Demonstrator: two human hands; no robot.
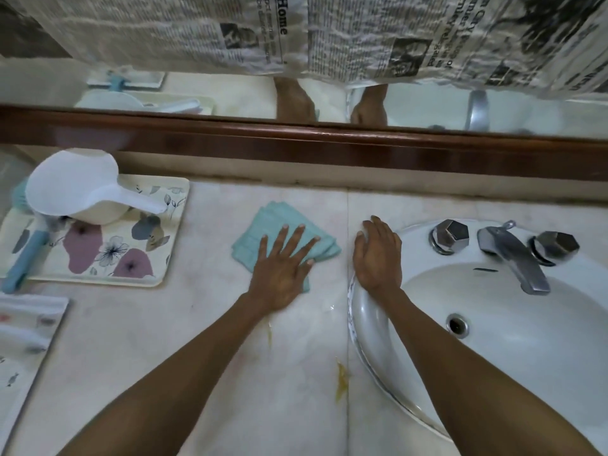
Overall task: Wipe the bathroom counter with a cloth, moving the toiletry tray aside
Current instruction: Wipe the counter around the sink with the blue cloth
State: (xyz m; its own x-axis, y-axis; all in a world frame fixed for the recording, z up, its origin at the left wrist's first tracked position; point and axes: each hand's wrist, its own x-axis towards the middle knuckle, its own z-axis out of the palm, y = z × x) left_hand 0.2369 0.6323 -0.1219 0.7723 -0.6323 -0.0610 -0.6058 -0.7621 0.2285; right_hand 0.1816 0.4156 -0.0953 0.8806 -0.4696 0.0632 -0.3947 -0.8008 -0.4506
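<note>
I see a pale counter (pixel 148 340) with a white sink (pixel 513 350) and chrome faucet (pixel 513 258) at right. Behind runs a dark wooden rail (pixel 296 143) under a mirror (pixel 237 90) partly covered with newspaper (pixel 164 28).

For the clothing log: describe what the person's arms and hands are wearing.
Nothing is worn. The left grip and right grip are bare hands: no gloves, rings or watch visible. Both forearms are bare to the picture's lower edge, no sleeves in view.
</note>
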